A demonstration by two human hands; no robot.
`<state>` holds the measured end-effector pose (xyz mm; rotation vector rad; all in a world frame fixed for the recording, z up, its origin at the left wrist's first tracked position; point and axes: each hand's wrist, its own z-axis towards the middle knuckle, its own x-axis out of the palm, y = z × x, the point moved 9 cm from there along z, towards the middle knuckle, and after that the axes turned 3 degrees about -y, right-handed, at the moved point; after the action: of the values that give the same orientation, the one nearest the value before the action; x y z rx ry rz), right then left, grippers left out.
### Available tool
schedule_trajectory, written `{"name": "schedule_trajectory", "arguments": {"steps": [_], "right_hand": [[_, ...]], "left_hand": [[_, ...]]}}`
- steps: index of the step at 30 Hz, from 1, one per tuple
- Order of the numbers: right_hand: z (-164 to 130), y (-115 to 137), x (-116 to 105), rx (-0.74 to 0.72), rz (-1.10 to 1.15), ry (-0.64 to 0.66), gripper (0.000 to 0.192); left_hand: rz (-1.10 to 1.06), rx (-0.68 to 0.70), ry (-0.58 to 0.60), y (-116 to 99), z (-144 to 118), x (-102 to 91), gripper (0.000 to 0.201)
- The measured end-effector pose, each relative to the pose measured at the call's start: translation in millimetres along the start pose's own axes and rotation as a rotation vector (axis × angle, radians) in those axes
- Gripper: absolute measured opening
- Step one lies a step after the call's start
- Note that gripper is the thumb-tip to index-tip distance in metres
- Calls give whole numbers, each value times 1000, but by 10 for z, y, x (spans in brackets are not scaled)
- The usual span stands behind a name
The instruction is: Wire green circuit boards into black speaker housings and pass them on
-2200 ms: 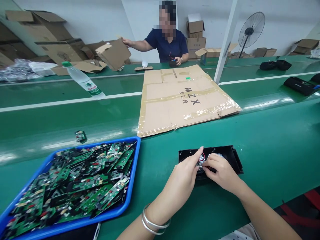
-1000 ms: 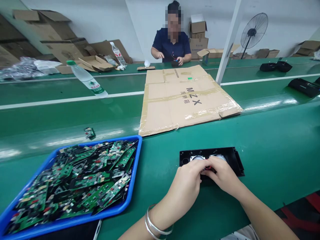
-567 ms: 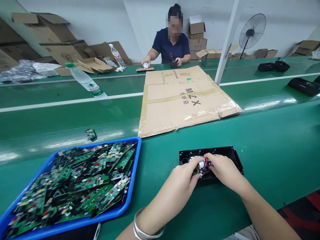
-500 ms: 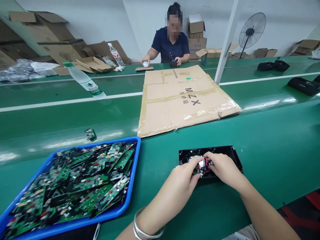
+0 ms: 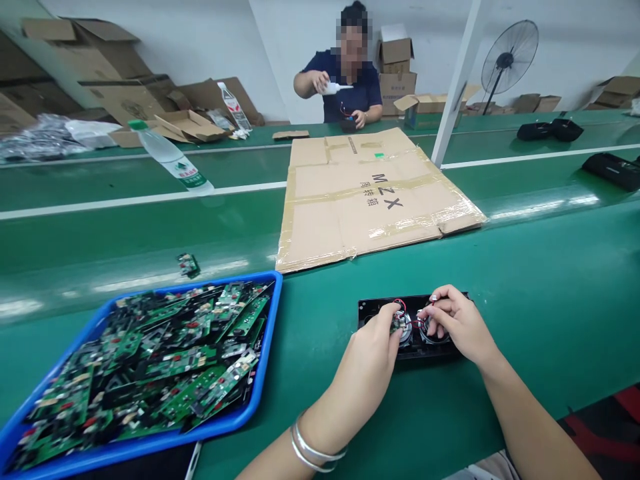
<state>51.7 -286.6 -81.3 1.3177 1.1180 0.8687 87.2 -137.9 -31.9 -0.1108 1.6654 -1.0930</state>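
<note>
Black housing: long black plastic speaker housing point(image 5: 373, 308) lies flat on green belt point(image 5: 525, 280), just right of blue plastic tray point(image 5: 265, 373).
Left hand point(image 5: 367, 353): fingers curled, pinching small green circuit board point(image 5: 397, 323) over housing.
Right hand point(image 5: 457, 323): fingers bent, pinching red wires point(image 5: 419, 323) at round speaker.
Tray contents: heaped green circuit boards point(image 5: 165, 360).

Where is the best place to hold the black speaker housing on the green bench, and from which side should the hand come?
Probably the short ends. The black speaker housing lies flat and long, its open face up with round speakers and thin red wires in the middle, where the left hand and right hand work. Come from left and right, pinching the bare rim, away from the wires.
</note>
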Motion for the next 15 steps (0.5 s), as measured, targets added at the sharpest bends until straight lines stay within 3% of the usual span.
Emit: {"name": "schedule_trajectory", "arguments": {"steps": [3,6,10,12,15], "right_hand": [[-13,63,33,-60,-73,50,19],[-53,249,74,-222,-248,98,15],[-179,448,286,-416,-341,293,21],[-215,481,337,-475,-399,287,21],[-230,470,350,-541,-539,176,18]], "left_hand": [[2,29,-57,13,13,-14,31],[-35,40,-98,33,25,-49,32],[-73,32,-107,59,36,-61,33],[-79,36,-92,58,36,-46,32],[-71,51,-54,42,26,-6,32]]}}
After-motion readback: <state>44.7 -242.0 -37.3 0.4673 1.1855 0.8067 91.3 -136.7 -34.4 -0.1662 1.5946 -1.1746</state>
